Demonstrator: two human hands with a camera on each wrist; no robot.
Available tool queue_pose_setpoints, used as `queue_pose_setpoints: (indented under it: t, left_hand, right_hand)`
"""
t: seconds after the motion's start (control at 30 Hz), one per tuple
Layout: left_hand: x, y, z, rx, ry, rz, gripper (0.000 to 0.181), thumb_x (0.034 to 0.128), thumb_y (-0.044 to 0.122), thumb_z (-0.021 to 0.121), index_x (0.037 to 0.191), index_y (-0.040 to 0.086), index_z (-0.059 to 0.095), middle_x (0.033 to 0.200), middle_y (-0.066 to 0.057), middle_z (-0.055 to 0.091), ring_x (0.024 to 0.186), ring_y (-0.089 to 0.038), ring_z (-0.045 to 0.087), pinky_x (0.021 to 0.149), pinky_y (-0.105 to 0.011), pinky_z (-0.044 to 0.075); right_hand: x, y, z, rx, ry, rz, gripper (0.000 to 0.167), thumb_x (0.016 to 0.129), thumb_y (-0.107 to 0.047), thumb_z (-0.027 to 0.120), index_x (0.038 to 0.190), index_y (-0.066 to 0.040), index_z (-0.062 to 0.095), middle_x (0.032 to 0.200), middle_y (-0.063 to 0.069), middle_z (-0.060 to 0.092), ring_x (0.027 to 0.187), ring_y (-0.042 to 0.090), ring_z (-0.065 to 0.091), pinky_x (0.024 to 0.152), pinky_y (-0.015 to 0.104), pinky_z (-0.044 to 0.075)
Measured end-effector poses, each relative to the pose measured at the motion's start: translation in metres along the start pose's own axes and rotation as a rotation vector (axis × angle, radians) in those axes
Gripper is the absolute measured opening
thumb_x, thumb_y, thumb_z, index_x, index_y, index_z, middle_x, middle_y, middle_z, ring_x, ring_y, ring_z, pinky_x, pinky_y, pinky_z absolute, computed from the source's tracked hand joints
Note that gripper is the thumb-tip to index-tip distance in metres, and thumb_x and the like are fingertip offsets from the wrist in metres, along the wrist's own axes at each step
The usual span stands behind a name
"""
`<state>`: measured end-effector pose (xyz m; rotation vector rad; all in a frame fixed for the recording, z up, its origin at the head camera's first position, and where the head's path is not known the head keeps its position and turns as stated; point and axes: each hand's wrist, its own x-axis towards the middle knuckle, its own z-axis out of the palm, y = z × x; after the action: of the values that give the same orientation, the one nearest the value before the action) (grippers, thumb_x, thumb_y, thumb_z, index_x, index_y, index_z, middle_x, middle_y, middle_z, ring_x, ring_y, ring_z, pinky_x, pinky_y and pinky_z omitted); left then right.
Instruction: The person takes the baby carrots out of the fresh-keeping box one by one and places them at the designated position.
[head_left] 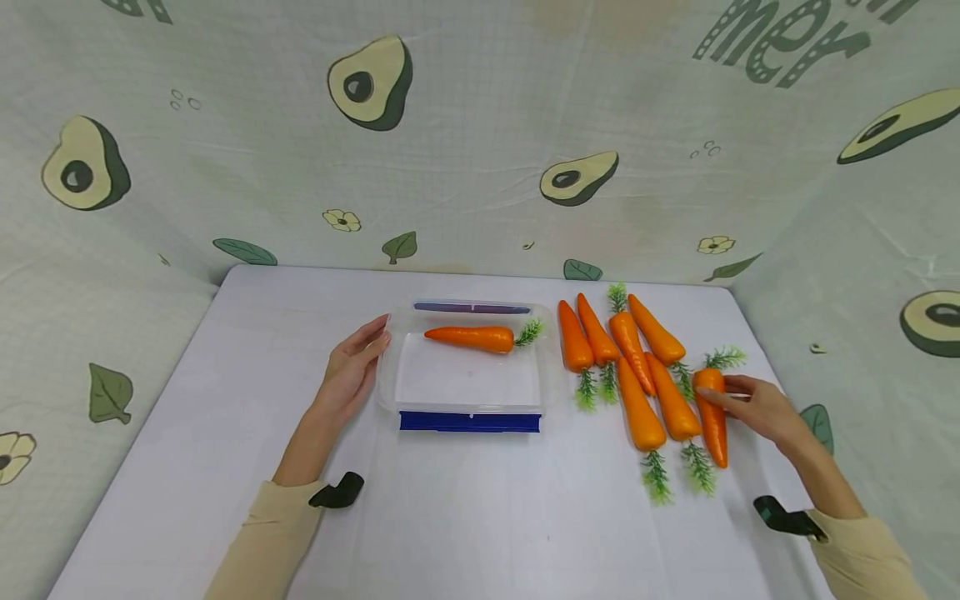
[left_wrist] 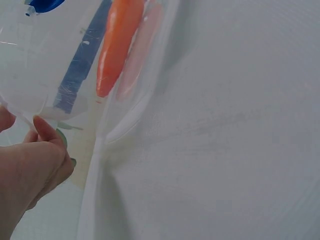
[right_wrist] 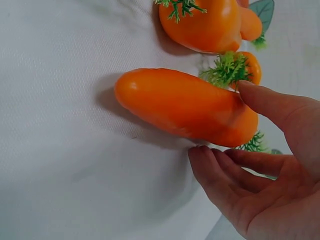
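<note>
A clear plastic container (head_left: 468, 392) with blue clip flaps sits on the white table, and a single orange carrot (head_left: 471, 337) with a green top lies in it. My left hand (head_left: 351, 367) pinches the container's left rim between thumb and fingers; the left wrist view shows this hand (left_wrist: 42, 162) at the container's corner. On the right, my right hand (head_left: 761, 408) has its thumb and fingers around the upper part of the outermost carrot (head_left: 711, 421). That carrot (right_wrist: 185, 105) lies on the table in the right wrist view, between the thumb and fingers of the hand (right_wrist: 270, 175).
Several more carrots (head_left: 637, 408) with leafy tops lie close together between the container and my right hand, some touching or overlapping. A cloth wall (head_left: 480, 225) printed with avocados encloses the back and sides of the table (head_left: 450, 517).
</note>
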<state>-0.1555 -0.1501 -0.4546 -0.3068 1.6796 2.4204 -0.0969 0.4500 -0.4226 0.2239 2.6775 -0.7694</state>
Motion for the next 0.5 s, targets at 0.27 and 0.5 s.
queue_pose_setpoints:
  t: [0.27,0.5]
  left_hand:
    - [-0.0019,0.0007,0.0013,0.001,0.003,0.003,0.052,0.1047,0.003,0.057,0.155,0.002,0.043,0.161,-0.014,0.034,0.126,-0.008,0.046,0.109,-0.017,0.04]
    - [-0.0016,0.0024,0.002,0.009,-0.002,0.012,0.053,0.1045,0.003,0.057,0.155,-0.001,0.041,0.16,-0.016,0.033,0.125,-0.007,0.047,0.105,-0.014,0.042]
  right_hand:
    - [-0.0066,-0.0023,-0.0034,-0.004,0.036,-0.044,0.079,0.104,-0.044,0.059,0.142,0.022,0.037,0.138,0.044,0.046,0.112,0.051,0.061,0.09,0.06,0.055]
    - [-0.0098,-0.0087,-0.0093,-0.069,0.172,-0.114,0.064,0.102,-0.035,0.066,0.13,0.02,0.052,0.118,0.041,0.061,0.088,0.041,0.071,0.065,0.036,0.059]
